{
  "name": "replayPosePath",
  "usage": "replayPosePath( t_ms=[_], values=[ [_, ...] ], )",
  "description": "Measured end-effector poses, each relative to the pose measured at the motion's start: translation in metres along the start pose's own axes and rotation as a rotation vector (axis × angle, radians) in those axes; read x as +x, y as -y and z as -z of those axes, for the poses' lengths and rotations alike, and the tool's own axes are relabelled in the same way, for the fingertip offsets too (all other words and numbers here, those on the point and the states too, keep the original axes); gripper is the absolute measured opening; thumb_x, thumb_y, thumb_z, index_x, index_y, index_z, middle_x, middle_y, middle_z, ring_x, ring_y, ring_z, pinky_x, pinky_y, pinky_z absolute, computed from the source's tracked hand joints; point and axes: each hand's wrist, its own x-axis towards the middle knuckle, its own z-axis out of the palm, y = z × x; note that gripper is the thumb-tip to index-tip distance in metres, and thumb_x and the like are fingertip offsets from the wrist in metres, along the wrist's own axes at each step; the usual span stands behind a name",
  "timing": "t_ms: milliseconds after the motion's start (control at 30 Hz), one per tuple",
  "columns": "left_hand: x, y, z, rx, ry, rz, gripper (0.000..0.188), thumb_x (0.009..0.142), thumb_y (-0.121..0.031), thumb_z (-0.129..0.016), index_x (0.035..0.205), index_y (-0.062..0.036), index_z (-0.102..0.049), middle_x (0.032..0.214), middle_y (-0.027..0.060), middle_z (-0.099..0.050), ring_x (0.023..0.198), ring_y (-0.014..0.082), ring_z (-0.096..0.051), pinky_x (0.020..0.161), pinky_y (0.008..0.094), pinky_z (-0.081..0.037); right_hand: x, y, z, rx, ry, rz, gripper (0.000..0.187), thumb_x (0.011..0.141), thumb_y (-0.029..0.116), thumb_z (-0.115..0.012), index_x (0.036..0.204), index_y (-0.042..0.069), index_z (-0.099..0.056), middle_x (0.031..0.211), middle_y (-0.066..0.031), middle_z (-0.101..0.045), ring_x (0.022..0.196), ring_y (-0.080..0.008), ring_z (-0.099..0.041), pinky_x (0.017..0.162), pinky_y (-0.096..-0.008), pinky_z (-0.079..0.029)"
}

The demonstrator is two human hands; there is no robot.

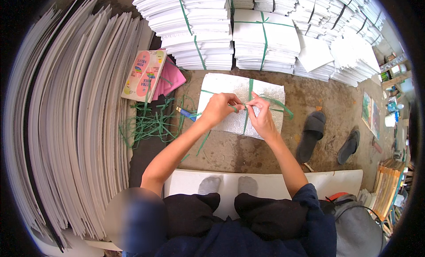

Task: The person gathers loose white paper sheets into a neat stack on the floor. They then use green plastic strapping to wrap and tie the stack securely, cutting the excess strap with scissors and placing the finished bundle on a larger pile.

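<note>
A stack of white embossed sheets [217, 83] lies on the floor in front of me. Green plastic twine [251, 85] crosses over its top both ways. At the crossing, my left hand [221, 107] pinches the twine with thumb and forefinger. My right hand [262, 116] closes on the twine just beside it, the fingertips of both hands almost meeting. A loose twine end trails off the right side of the stack, and another hangs down at its near left. Whether a knot sits under my fingertips is hidden.
Tied white paper bundles [265, 40] stand along the back. Tall grey-white sheets [84, 124] fill the left, near a printed carton piece [144, 75], pink sheets [170, 80] and tangled green twine [150, 124]. A blue-handled tool [186, 113] touches the stack's left. Black slippers [311, 135] lie right.
</note>
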Motion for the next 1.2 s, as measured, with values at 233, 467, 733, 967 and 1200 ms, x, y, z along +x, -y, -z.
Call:
replayPosePath(
  t_ms=[233,467,733,967,1200],
  values=[
    [-0.016,0.009,-0.016,-0.545,-0.103,0.023,0.022,0.081,-0.022,-0.061,0.087,-0.0015,-0.064,0.074,0.0018,-0.061,0.068,0.0076,-0.052,0.065,0.0236,-0.041,0.016,0.009,0.009,0.037,0.206,-0.231,0.049,0.076,-0.006,-0.057,0.118,0.006,-0.034,0.091,-0.0118,-0.053,0.09,-0.0235,-0.056,0.075,-0.0351,-0.045],
    [-0.012,0.005,-0.013,-0.738,0.054,0.149,0.019,0.083,-0.019,-0.058,0.088,-0.0008,-0.062,0.071,-0.0011,-0.056,0.07,0.0066,-0.048,0.067,0.0213,-0.038,0.024,0.025,0.019,0.318,0.155,-0.251,0.024,0.086,0.011,-0.048,0.108,0.005,-0.046,0.091,-0.0108,-0.055,0.095,-0.0229,-0.053,0.089,-0.036,-0.04],
    [-0.008,-0.01,0.008,-0.048,0.033,-0.27,0.016,0.08,-0.016,-0.061,0.09,-0.0036,-0.06,0.075,0.0067,-0.06,0.064,0.0147,-0.054,0.06,0.0268,-0.044,0.034,0.038,0.079,0.926,-0.04,-0.467,0.045,0.094,0.038,-0.026,0.061,0.009,-0.038,0.056,-0.0031,-0.037,0.056,-0.0142,-0.039,0.069,-0.0357,-0.04],
    [0.0,-0.013,0.012,0.071,0.034,-0.472,0.012,0.078,-0.016,-0.061,0.084,-0.0053,-0.058,0.074,0.0105,-0.062,0.065,0.0246,-0.06,0.059,0.0336,-0.047,0.018,0.046,0.11,0.858,-0.162,-0.541,0.045,0.095,0.034,-0.028,0.056,0.012,-0.027,0.05,0.0013,-0.024,0.049,-0.0104,-0.025,0.053,-0.029,-0.031],
    [0.006,-0.001,0.015,0.198,0.09,-0.456,0.013,0.08,-0.017,-0.059,0.085,-0.0054,-0.056,0.075,0.0112,-0.061,0.069,0.0275,-0.06,0.06,0.034,-0.046,0.003,0.025,0.11,0.368,-0.218,-0.696,0.043,0.093,0.031,-0.04,0.056,0.012,-0.027,0.051,0.0031,-0.024,0.047,-0.0072,-0.021,0.044,-0.0246,-0.023]
  ],
)
